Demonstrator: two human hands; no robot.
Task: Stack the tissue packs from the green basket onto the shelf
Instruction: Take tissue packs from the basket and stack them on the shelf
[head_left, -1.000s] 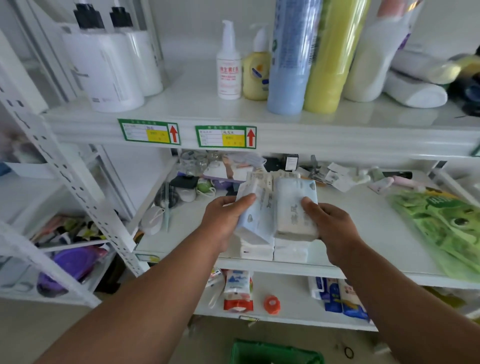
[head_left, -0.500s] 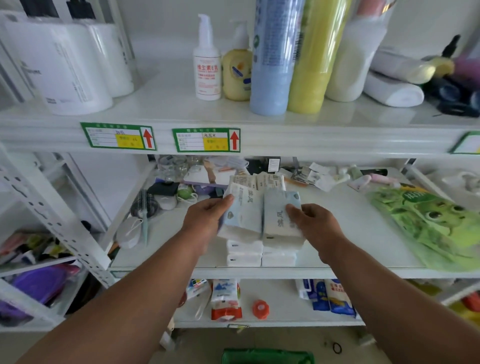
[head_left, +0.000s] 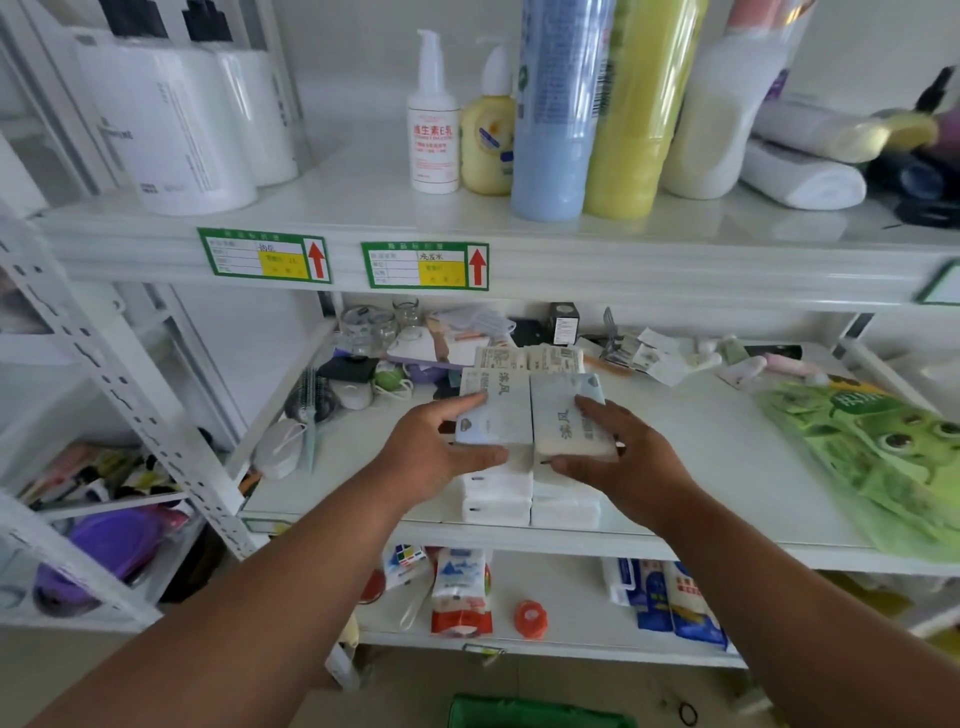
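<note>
Two white tissue packs lie side by side on top of a stack at the front of the middle shelf (head_left: 701, 467). My left hand (head_left: 431, 452) grips the left tissue pack (head_left: 498, 410), thumb under its near end, fingers on top. My right hand (head_left: 618, 457) grips the right tissue pack (head_left: 561, 415) the same way. Both packs rest flat on the lower tissue packs (head_left: 498, 499) of the stack. More tissue packs (head_left: 530, 358) lie behind. The green basket (head_left: 535, 714) shows only as a rim at the bottom edge, on the floor.
A green printed bag (head_left: 878, 457) lies on the shelf to the right. Hairbrush, jars and small clutter (head_left: 363, 374) crowd the shelf's left and back. Bottles (head_left: 556, 104) stand on the upper shelf. Packets (head_left: 460, 592) sit on the lower shelf. A perforated upright (head_left: 114, 395) stands left.
Both hands lowered the two packs from a tilted hold down flat onto the stack. The view moved slightly closer.
</note>
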